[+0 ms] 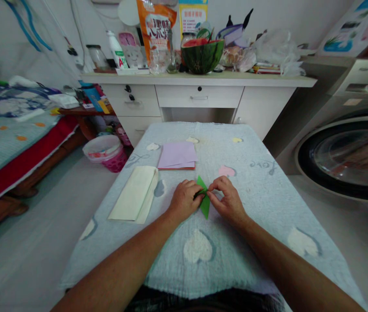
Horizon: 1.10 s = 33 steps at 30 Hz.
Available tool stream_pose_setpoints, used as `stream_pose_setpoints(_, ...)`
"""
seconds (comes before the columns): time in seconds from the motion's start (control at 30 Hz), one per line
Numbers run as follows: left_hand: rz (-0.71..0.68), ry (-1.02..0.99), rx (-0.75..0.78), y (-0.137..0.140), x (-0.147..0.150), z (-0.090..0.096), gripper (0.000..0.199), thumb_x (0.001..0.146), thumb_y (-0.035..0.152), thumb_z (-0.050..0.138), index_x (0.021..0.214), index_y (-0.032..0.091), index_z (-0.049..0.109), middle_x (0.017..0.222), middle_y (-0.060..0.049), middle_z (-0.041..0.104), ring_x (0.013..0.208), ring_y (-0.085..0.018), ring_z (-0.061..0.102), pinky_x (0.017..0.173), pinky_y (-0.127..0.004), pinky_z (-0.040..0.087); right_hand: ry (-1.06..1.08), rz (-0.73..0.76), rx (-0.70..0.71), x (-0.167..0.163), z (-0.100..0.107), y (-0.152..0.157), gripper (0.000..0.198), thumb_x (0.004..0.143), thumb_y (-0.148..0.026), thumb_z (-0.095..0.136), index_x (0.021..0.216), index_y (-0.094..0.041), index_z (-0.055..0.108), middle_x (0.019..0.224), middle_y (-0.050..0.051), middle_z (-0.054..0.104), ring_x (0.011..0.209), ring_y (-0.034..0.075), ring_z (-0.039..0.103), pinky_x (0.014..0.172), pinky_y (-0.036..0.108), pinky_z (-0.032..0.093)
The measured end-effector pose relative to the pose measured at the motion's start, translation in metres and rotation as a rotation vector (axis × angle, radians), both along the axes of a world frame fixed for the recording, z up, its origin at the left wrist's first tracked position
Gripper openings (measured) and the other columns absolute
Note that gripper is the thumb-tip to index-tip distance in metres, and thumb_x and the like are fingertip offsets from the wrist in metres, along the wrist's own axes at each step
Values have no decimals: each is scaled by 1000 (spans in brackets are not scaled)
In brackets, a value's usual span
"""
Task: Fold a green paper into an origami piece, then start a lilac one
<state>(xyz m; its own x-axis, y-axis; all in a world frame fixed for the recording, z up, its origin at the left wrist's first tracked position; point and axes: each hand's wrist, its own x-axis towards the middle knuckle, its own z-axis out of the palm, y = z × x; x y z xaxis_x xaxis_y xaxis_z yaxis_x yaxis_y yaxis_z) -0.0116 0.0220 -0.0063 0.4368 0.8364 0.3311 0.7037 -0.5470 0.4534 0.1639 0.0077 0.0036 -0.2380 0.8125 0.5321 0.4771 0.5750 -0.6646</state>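
Note:
A small piece of folded green paper (205,207) is between my two hands, above the middle of the cloth-covered table. Its pointed ends stick out, one away from me and one toward me. My left hand (185,199) is closed on its left side, with the fingers curled and the thumb against the fold. From the right, my right hand (227,200) pinches the paper's middle between thumb and forefinger. Part of the folded middle is hidden by my fingers. A stack of purple paper squares (178,154), with a red edge underneath, lies just beyond my left hand.
A folded cream paper or cloth (133,195) lies left on the tablecloth (258,208). Behind stands a white cabinet (200,96) bearing a cut watermelon (202,57), bottles and bags. A pink bin (114,160) and bed (11,143) are left, a washing machine (349,130) right.

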Motion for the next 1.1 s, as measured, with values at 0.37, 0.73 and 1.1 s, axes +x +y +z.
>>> stream_pose_setpoints(0.37,-59,-56,29,-1,-1,-1,8,80,15,64,73,17,63,72,-2,58,76,-18,52,71,-31,38,8,16,-30,-1,1,-1,7,81,-14,61,86,-19,59,86,3,51,83,18,52,74,31,42)
stream_pose_setpoints(0.73,-44,-319,-37,-2,2,5,5,81,14,65,78,18,68,77,-2,62,81,-17,56,73,-29,42,90,69,-182,0,-2,-1,5,84,-20,58,79,-19,59,73,0,52,65,12,50,59,25,40)
stream_pose_setpoints(1.1,-56,-231,71,-4,3,7,4,80,15,68,78,18,69,74,-2,63,75,-17,56,70,-30,42,151,35,-367,-1,4,-3,21,86,-34,56,75,-17,61,66,-1,53,61,12,47,58,25,37)
